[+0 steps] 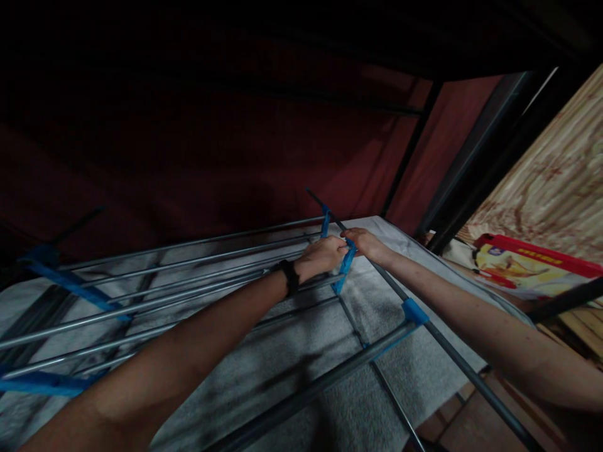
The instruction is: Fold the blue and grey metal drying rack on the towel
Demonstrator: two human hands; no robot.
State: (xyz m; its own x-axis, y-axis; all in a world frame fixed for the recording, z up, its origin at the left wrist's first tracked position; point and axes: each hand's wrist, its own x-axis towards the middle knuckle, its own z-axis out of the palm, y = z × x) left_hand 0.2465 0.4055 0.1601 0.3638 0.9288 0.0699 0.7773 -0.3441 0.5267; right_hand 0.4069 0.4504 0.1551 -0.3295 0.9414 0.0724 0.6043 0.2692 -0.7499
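Observation:
A rack of grey metal tubes (207, 285) with blue plastic brackets lies on a pale grey fabric surface. My left hand (324, 252), a black band on its wrist, closes around the upper part of a blue bracket (346, 271) at the rack's far right end. Against it from the other side, my right hand (366, 243) grips the same bracket where it meets a long dark tube (393, 284). The fingertips of both hands meet there and partly hide one another. Nearer along that tube sits a blue joint (415, 311), where a thick crossbar (325, 380) joins.
More blue brackets (70, 282) stand at the left end. A dark red cloth (264, 163) hangs behind, framed by dark metal posts (412, 147). At right are a red and yellow printed package (532, 263) and a patterned curtain (551, 163). Tiled floor (499, 408) shows below.

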